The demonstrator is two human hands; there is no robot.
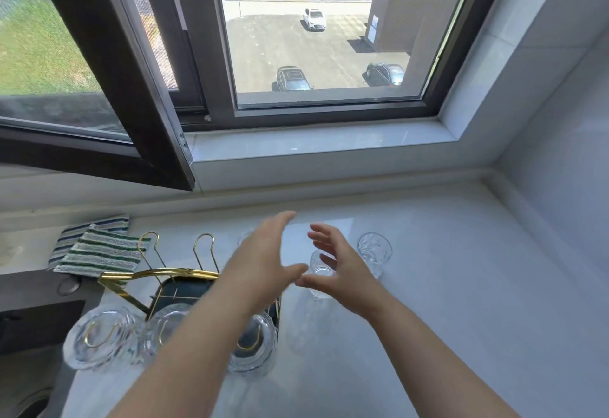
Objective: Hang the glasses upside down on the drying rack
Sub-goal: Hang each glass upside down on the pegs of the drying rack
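A gold wire drying rack (158,274) with a dark base stands on the white counter at lower left. Three clear glasses hang upside down on its hooks: one at the left (99,338), one in the middle (164,328), one at the right (258,345). Two far hooks (204,243) are bare. An upright glass (319,272) stands on the counter between my hands, and a second upright glass (374,253) stands further right. My left hand (263,269) is open above the rack. My right hand (336,269) is open, fingers curved around the nearer upright glass without gripping it.
Two striped cloths (95,246) lie behind the rack at the left. An open dark window sash (138,127) juts over the counter's left part. A tiled wall (560,187) bounds the counter on the right. A dark sink edge (39,315) sits at far left.
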